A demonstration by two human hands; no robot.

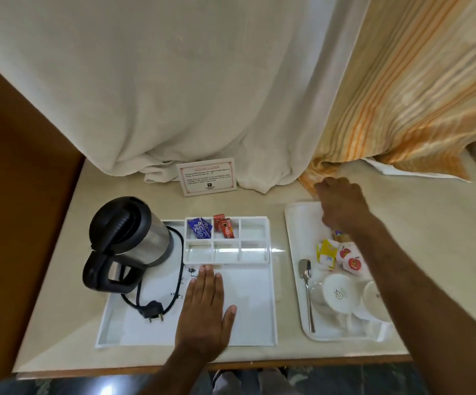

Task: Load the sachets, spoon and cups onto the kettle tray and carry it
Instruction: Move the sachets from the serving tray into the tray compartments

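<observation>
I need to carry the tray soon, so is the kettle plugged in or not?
Not plugged in. The kettle's plug lies loose on the white tray, prongs bare, cord coiled beside it.

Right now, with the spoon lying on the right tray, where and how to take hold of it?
Take the spoon by its handle, near the end closest to the person, coming from above with a thumb-and-finger pinch across its width. It lies flat on the serving tray, bowl pointing away. Its left side is open; an upturned cup crowds the right side near the bowl.
</observation>
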